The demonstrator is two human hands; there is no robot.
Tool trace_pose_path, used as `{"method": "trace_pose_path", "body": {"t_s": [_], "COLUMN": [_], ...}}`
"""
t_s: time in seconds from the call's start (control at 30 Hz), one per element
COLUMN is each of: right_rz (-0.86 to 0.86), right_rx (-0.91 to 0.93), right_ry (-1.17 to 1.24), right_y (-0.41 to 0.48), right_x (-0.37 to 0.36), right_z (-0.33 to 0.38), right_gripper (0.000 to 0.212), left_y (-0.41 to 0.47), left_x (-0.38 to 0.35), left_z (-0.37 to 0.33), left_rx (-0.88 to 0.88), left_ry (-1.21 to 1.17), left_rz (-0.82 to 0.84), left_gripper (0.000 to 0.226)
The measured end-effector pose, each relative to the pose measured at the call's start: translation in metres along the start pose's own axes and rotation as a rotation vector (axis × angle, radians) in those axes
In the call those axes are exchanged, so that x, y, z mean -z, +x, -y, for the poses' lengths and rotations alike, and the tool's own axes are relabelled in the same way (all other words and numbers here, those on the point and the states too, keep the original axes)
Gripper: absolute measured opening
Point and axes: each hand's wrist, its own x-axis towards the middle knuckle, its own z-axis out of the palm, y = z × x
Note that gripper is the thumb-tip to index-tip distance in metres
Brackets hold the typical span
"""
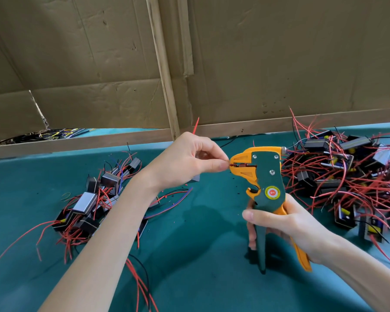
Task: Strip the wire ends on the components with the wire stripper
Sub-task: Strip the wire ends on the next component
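— Stripper (267,176), green and orange: where is it?

— Upright over the green table (189,233), about the middle, head turned left. Its handles point down, and the tip of the green one sits at or just above the cloth; I cannot tell which.

— Who holds it?

— The right hand (288,224), fingers wrapped tight around both handles, thumb across the front just under the round red and yellow sticker.

— And the other hand?

— The left hand (189,163) is just beside the orange nose, thumb and forefinger pinched together on a red wire (196,126). One end sits at the mouth of the tool; the other sticks up behind the knuckles. A grey block shows under that hand, mostly hidden.

— Is the wire end inside the mouth?

— It reaches the opening. How far in, I cannot tell.

— What else is on the table?

— Two piles (92,199) of dark, boxy components with red leads: a smaller one to the left, a bigger tangle (351,176) to the right. Loose red and blue wires lie between the arms, with small red scraps on the cloth. Cardboard (279,59) stands behind.
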Motion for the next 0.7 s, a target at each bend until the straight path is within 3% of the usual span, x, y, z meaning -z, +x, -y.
{"method": "trace_pose_path", "body": {"t_s": [0.1,0.27,0.43,0.7], "right_rz": [-0.047,-0.282,-0.109,0.08], "right_rx": [-0.013,-0.016,-0.011,0.099], "right_ry": [0.023,0.026,0.199,0.073], "right_y": [-0.001,0.003,0.009,0.003], "right_x": [-0.004,-0.012,-0.003,-0.004], "right_z": [0.0,-0.014,-0.015,-0.015], "right_gripper": [0.011,0.022,0.006,0.012], "left_y": [0.001,0.004,0.009,0.034], "left_x": [0.0,-0.007,-0.012,-0.025], "left_z": [0.001,0.009,0.025,0.049], "left_rx": [-0.012,0.031,0.077,0.068], "left_ry": [-0.002,0.027,0.076,0.044], "left_rz": [0.007,-0.009,-0.088,-0.48], "left_gripper": [0.01,0.009,0.009,0.012]}}
